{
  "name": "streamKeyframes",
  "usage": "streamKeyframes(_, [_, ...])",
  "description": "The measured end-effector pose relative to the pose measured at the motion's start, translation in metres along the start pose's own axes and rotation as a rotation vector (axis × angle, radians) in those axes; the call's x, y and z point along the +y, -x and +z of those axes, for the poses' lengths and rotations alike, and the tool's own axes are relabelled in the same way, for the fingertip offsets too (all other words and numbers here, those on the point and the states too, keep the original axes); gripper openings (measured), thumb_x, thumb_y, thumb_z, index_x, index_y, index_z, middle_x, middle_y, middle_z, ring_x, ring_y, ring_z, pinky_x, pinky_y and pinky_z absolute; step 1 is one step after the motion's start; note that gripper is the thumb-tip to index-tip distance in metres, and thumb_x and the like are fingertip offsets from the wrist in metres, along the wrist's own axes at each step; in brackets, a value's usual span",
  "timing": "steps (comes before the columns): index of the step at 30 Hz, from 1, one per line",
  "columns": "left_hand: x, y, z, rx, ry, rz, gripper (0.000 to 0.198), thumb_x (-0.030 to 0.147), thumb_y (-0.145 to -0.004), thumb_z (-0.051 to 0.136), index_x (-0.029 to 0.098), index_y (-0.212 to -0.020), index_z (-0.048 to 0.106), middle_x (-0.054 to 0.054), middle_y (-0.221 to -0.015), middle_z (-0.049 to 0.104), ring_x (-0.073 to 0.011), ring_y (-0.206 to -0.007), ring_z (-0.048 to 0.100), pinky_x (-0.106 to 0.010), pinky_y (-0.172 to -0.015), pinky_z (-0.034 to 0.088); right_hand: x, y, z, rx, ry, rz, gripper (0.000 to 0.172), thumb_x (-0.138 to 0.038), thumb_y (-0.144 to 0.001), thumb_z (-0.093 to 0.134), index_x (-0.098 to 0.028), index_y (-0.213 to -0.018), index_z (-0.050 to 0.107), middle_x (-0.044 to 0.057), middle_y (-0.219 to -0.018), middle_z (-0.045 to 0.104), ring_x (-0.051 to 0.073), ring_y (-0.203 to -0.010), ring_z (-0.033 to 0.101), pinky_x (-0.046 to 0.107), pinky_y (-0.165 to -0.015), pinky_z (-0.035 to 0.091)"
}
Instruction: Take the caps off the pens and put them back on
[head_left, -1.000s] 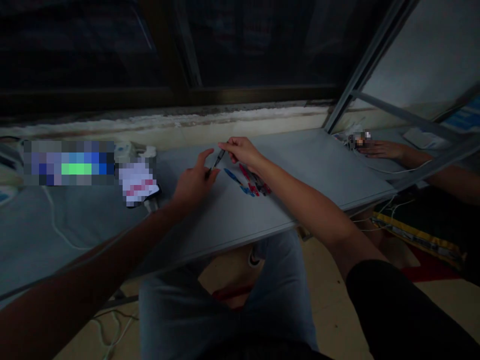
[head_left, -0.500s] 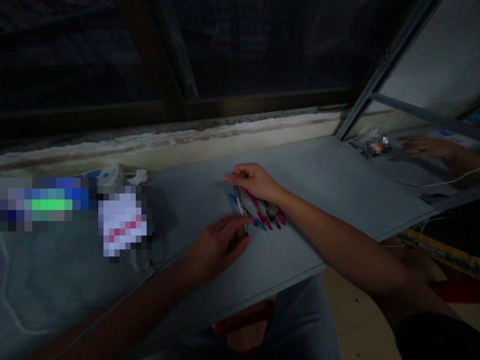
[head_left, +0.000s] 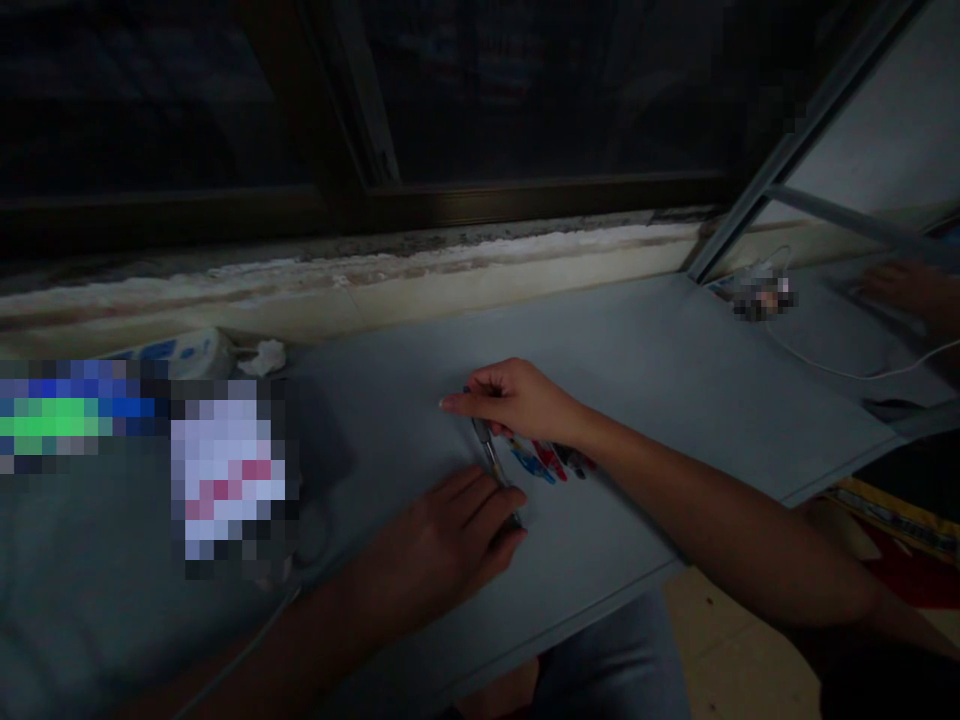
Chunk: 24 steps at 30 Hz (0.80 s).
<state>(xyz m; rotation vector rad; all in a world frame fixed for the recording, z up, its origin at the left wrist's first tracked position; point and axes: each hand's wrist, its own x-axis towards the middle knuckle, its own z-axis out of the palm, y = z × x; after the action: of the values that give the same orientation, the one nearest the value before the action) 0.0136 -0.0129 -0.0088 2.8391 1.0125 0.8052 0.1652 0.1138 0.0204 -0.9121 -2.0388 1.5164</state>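
Note:
A slim pen (head_left: pixel 490 452) slants between my two hands, just above or on the grey desk; I cannot tell whether it touches the surface. My right hand (head_left: pixel 529 400) pinches its upper, dark end between thumb and fingers. Round the lower end, my left hand (head_left: pixel 465 525) is closed, with thumb and forefinger gripping it. Part of the pen is hidden by the fingers. Just right of it, partly under my right wrist, lie several pens: a blue pen (head_left: pixel 536 465), a red pen (head_left: pixel 553 458) and a dark one (head_left: pixel 576 463).
The grey desk (head_left: pixel 615 340) runs along a window ledge (head_left: pixel 450 255). At left are a white power strip (head_left: pixel 195 352), a crumpled white scrap (head_left: pixel 262 357) and a blurred-out white item (head_left: pixel 225 460). Beyond a metal frame (head_left: pixel 810 140), another person's hand (head_left: pixel 900 285) rests near a cable (head_left: pixel 832 372).
Both hands have shifted lower in the view with the pen, and the left also slightly right. The pen now slants more. The other person's hand has moved right.

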Motion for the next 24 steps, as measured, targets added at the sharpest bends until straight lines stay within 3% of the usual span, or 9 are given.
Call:
streamKeyframes(3, [0.002,0.0,0.0,0.014,-0.019,0.032,0.013,0.013,-0.104,0.047,0.019,-0.105,0.059,-0.003,-0.086,0.071,-0.0178,-0.076,0.07,-0.031,-0.071,0.062,0.002,0.0,0.0,0.016,0.105,-0.039,0.059,-0.066,-0.089,0.068,-0.021,-0.059,0.046,-0.006,-0.047,0.046,0.007,-0.046,0.041,0.025,-0.05,0.03])
streamKeyframes(12, [0.002,0.004,0.0,0.0,0.084,0.004,0.012,0.014,-0.104,0.049,0.02,-0.109,0.058,-0.003,-0.087,0.071,-0.0175,-0.078,0.069,-0.03,-0.072,0.06,0.008,-0.003,-0.006,0.046,0.39,-0.136,0.061,-0.064,-0.096,0.06,-0.019,-0.057,0.046,-0.006,-0.052,0.037,0.009,-0.053,0.035,0.029,-0.057,0.025])
streamKeyframes(16, [0.001,0.004,0.0,0.026,0.152,-0.084,0.014,0.019,-0.104,0.054,0.019,-0.118,0.055,-0.005,-0.091,0.071,-0.0186,-0.085,0.071,-0.029,-0.074,0.06,0.003,-0.003,-0.025,0.116,0.528,-0.163,0.052,-0.057,-0.103,0.054,-0.018,-0.069,0.058,-0.001,-0.059,0.053,0.011,-0.058,0.046,0.028,-0.062,0.03])
streamKeyframes(20, [-0.001,0.006,0.002,0.003,0.202,-0.17,0.011,0.018,-0.103,0.054,0.02,-0.113,0.057,-0.005,-0.092,0.069,-0.0175,-0.085,0.07,-0.027,-0.07,0.059,0.004,0.002,-0.058,0.154,0.797,0.008,0.034,-0.045,-0.098,0.065,-0.017,-0.079,0.064,0.006,-0.072,0.066,0.015,-0.062,0.054,0.03,-0.063,0.032])
streamKeyframes(24, [-0.005,0.01,0.005,-0.003,0.279,-0.262,0.012,0.016,-0.1,0.055,0.022,-0.108,0.062,-0.002,-0.09,0.069,-0.0151,-0.078,0.069,-0.025,-0.069,0.056,0.003,0.011,-0.077,-0.067,0.832,0.314,0.04,-0.044,-0.094,0.07,-0.018,-0.067,0.059,0.005,-0.056,0.063,0.015,-0.049,0.054,0.03,-0.055,0.035])
